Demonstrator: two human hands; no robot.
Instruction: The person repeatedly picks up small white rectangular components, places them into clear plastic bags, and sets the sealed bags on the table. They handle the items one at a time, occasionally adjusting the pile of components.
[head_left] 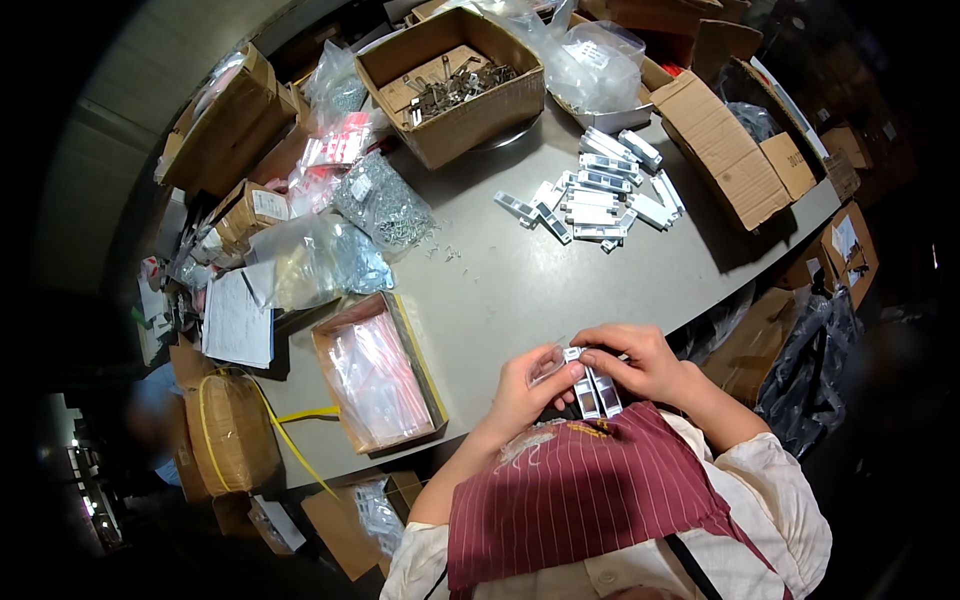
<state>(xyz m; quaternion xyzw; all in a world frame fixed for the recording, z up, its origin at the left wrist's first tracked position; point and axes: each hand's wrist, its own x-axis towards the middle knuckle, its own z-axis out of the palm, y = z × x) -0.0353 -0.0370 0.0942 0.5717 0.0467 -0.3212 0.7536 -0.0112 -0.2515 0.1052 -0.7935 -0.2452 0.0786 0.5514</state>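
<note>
Close to my body, past the table's near edge, my left hand [528, 388] and my right hand [640, 362] meet around a pair of slim white plastic housings [598, 392]. These lie side by side and have dark windows. The left thumb and fingers are closed on them from the left. On the upper right, the right hand's fingers curl over the upper end. A piece of clear film [546, 366] seems to be by the left fingers. Farther up the table lies a loose pile of similar white housings [592, 208], some with dark windows facing up.
A carton [440, 148] of small metal parts stands at the back of the grey table [480, 310]. Left are a bag of screws [385, 200], loose screws [445, 250], a clear bag [310, 262], papers [238, 318] and a box of plastic sleeves [378, 385]. Cardboard boxes [722, 155] stand right.
</note>
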